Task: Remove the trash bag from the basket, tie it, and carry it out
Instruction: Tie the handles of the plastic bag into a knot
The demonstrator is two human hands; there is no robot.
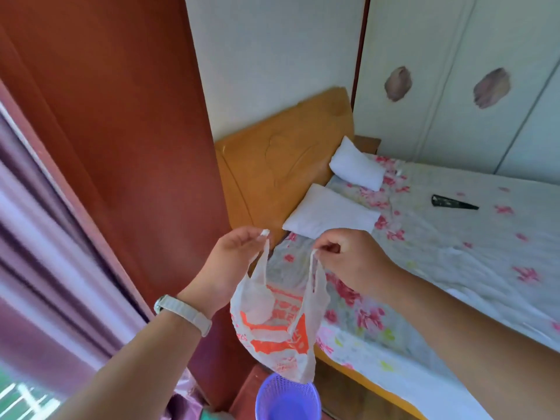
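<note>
A thin white plastic trash bag (272, 325) with orange print hangs in the air, lifted clear above a small purple mesh basket (288, 398) on the floor. My left hand (233, 262) pinches the bag's left handle between thumb and fingers. My right hand (351, 256) pinches the right handle, a hand's width away from the left. The bag's mouth is held apart between the two handles and its bottom tip dangles just over the basket's rim. A pale watch band sits on my left wrist.
A bed (454, 268) with a floral sheet, two white pillows (330, 216) and a dark object (454, 204) fills the right. A wooden headboard (281, 165) stands behind. A red-brown door (121, 131) and purple curtain (45, 253) are on the left; white wardrobe doors (454, 86) at back.
</note>
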